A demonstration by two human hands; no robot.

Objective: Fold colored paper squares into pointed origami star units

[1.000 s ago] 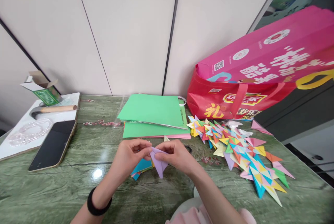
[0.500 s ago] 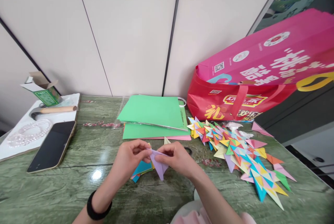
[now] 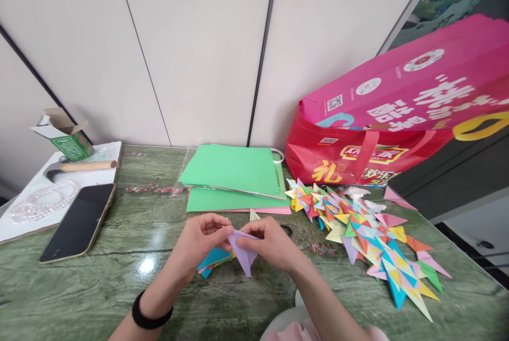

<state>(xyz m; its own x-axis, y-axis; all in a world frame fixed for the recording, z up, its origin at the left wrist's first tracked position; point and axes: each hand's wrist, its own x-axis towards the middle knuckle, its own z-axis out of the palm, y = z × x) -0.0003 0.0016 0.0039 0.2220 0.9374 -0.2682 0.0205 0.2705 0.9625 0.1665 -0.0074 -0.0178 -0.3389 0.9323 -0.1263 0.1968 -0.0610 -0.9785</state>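
Observation:
A folded piece of lilac origami paper (image 3: pixel 244 257) is pinched between both hands, its point hanging down. My left hand (image 3: pixel 204 239) grips its upper left corner between thumb and fingers. Its right side is held by my right hand (image 3: pixel 272 242), the thumb lying across the front. Under and behind my left hand lie several small coloured paper sheets (image 3: pixel 217 258), blue and yellow among them, partly hidden by the fingers. Just behind the hands, the tip of a cream folded paper (image 3: pixel 254 215) shows.
Green paper sheets (image 3: pixel 234 168) lie at the back. Many folded paper pieces (image 3: pixel 366 229) are heaped at right, before a red bag (image 3: pixel 334 150) and a pink bag (image 3: pixel 437 76). At left are a phone (image 3: pixel 79 224), a wooden-handled tool (image 3: pixel 87 166), beads (image 3: pixel 47 200) and a box (image 3: pixel 69 142).
Both hands keep hold of the lilac paper. My left hand has shifted very slightly to the right, and the paper's lower tip sits a little lower and further right.

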